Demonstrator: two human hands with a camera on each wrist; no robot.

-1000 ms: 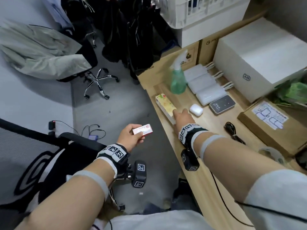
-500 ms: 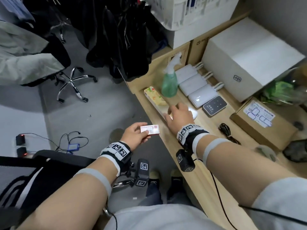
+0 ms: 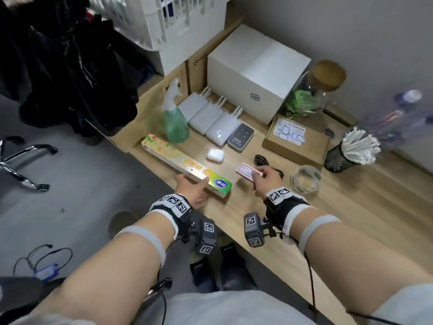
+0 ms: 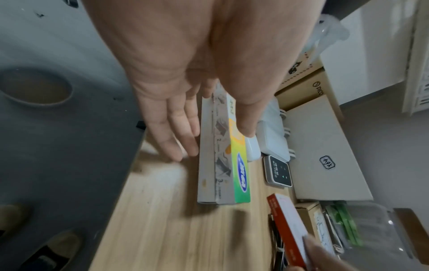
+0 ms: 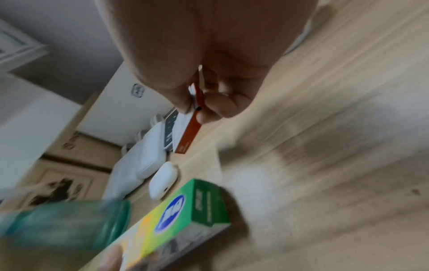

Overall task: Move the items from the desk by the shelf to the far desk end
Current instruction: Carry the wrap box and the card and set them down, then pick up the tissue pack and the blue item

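The small flat red-and-white card box (image 3: 246, 172) sits in the middle of the head view, pinched at its near end between the thumb and fingertips of my right hand (image 3: 264, 178), above the pale wooden desk (image 3: 351, 219). Left of it, my left hand (image 3: 192, 187) straddles the long yellow-and-green cardboard box (image 3: 185, 165): thumb on top, straight fingers (image 4: 178, 132) along its outer side, so a loose hold. Above that box in the frame stand a green spray bottle (image 3: 175, 123) and a white earbud case (image 3: 215, 155).
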